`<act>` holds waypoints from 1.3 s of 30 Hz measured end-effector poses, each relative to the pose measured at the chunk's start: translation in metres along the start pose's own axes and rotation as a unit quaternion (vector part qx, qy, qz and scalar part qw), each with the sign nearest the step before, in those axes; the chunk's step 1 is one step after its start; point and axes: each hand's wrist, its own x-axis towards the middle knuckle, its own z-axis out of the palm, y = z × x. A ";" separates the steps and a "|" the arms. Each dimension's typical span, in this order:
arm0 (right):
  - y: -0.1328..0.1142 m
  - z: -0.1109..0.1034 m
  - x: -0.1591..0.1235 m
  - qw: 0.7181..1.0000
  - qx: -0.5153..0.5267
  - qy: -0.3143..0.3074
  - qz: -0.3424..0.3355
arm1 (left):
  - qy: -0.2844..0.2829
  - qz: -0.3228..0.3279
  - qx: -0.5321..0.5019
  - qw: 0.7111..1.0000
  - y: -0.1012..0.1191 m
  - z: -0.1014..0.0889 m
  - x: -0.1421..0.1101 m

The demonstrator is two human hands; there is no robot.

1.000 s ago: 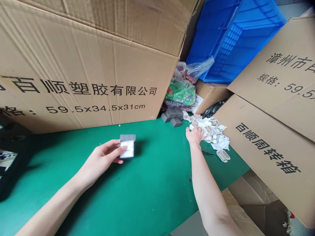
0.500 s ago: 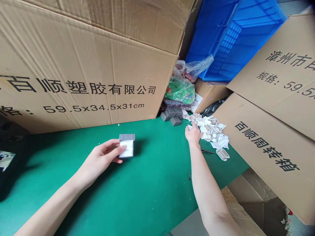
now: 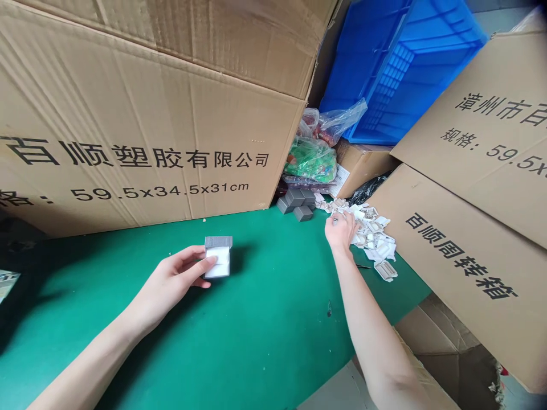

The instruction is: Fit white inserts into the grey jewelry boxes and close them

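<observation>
Two bare hands work at a green work mat, as the head camera shows. Left hand, fingers closed, grips an open grey box with a white lining. Right hand, fingers curled, reaches the edge of a heap of white pieces; any hold is unclear. Picking from the heap appears in hand, calling for a firm pinch.

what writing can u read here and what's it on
Large brown cardboard carton, left: "百顺塑胶有限公司"
Same carton, below: "59.5x34.5x31cm", with "格:" cut off at the left edge
Upper right brown cardboard carton: "漳州市百", cut off
Same carton, below: "规格: 59.5x", cut off
Lower right brown cardboard carton: "百顺周转箱"
White paper label on small brown cardboard box: too small to read
</observation>
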 end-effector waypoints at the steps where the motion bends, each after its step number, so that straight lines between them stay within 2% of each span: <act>1: 0.004 -0.001 0.007 1.000 -0.011 0.001 -0.001 | -0.002 0.001 0.000 1.000 -0.001 0.000 0.000; 6: 0.024 -0.002 0.037 0.995 -0.060 -0.085 0.001 | 0.000 -0.003 -0.002 1.000 0.002 0.001 -0.001; 12: 0.038 0.001 0.041 0.988 -0.049 -0.141 -0.039 | -0.001 -0.002 0.005 1.000 0.003 0.002 0.000; 23: 0.026 -0.004 0.038 0.995 -0.004 -0.055 -0.079 | -0.001 -0.003 0.014 1.000 0.002 0.001 0.000; 33: 0.031 -0.002 0.022 0.999 -0.012 -0.029 -0.040 | -0.018 -0.017 0.007 1.000 -0.002 0.000 0.001; 39: 0.031 -0.002 0.022 1.000 -0.004 0.002 -0.020 | -0.012 -0.022 0.006 1.000 -0.003 -0.001 0.001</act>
